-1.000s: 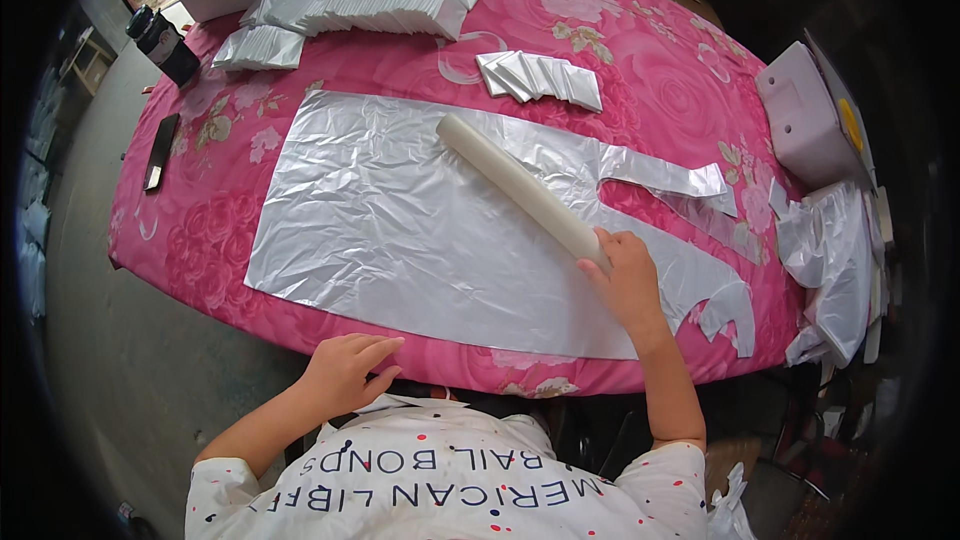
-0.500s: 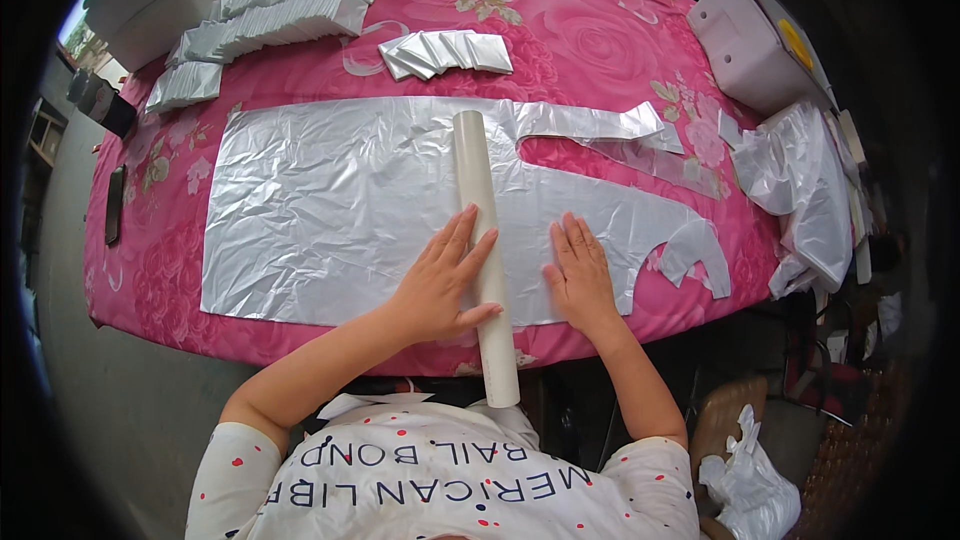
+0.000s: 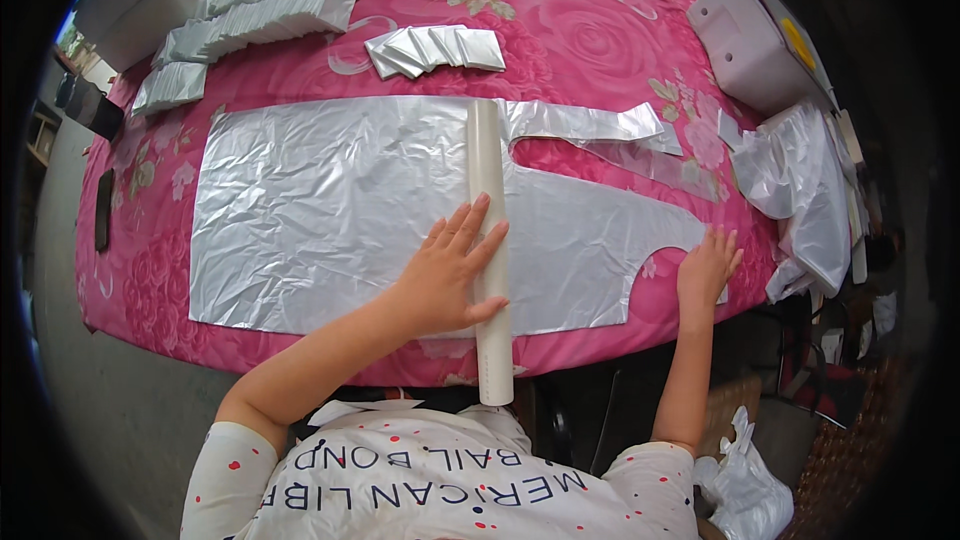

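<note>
A thin silvery plastic sheet (image 3: 310, 210) lies spread flat, slightly wrinkled, with curved cut-outs and strap-like ends on its right side. Across it, running from far to near, rests a pale cylindrical tube (image 3: 484, 155) whose near end sticks out past the table edge. My left hand (image 3: 447, 275) lies on the tube with fingers spread, not wrapped round it. Over at the sheet's near right strap, my right hand (image 3: 706, 268) rests with its fingers stretched out, covering part of the strap's end.
A pink floral cloth (image 3: 580, 30) covers the table. Folded silvery packets stand in rows (image 3: 260, 25) at far left, with a smaller overlapping group (image 3: 435, 48) beyond the sheet. A white box (image 3: 745, 40) and crumpled plastic (image 3: 815, 200) sit right. A dark phone-like object (image 3: 104, 210) lies left.
My right hand has moved right, from the sheet beside the tube to the strap end. The tube's far end has swung slightly right, with my left hand still on it.
</note>
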A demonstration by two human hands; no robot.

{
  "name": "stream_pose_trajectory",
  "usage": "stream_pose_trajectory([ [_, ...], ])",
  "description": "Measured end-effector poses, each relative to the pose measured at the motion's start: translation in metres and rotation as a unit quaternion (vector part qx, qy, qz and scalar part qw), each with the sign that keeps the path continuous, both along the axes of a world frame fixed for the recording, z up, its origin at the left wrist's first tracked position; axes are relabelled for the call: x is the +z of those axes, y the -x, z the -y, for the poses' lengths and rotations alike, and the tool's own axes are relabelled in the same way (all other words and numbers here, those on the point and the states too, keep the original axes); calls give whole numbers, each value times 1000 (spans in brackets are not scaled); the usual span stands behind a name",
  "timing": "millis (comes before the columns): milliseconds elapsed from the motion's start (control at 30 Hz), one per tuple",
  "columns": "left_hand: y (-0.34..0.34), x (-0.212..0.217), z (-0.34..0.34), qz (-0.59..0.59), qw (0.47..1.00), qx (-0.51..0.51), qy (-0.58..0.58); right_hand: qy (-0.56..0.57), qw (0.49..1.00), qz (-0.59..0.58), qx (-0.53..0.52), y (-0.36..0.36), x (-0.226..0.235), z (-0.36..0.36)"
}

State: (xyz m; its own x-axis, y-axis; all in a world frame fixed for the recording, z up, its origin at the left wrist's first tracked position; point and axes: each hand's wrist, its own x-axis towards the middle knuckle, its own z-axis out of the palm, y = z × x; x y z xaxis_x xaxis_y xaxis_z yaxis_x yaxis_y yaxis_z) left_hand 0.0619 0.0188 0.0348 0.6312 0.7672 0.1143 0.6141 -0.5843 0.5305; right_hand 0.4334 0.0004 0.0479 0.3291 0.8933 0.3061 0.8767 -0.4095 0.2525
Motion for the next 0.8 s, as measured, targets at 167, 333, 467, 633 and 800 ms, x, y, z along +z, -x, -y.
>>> stream_pose_trajectory([
  [167, -3, 3, 4, -22, 1000, 19, 2, 58, 897, -352, 259, 101, -25, 3],
  [333, -6, 1, 6, -32, 999, 29, -3, 4, 939, -267, 217, 48, -47, -11],
  [467, -9, 1, 8, -21, 999, 29, -3, -32, 971, -219, 94, -47, -60, 0],
  [633, -10, 0, 11, -16, 999, 29, 2, -64, 981, -184, 20, -80, -56, 16],
  [800, -10, 3, 10, -21, 999, 25, 10, -97, 985, -136, -40, -46, -28, 10],
])
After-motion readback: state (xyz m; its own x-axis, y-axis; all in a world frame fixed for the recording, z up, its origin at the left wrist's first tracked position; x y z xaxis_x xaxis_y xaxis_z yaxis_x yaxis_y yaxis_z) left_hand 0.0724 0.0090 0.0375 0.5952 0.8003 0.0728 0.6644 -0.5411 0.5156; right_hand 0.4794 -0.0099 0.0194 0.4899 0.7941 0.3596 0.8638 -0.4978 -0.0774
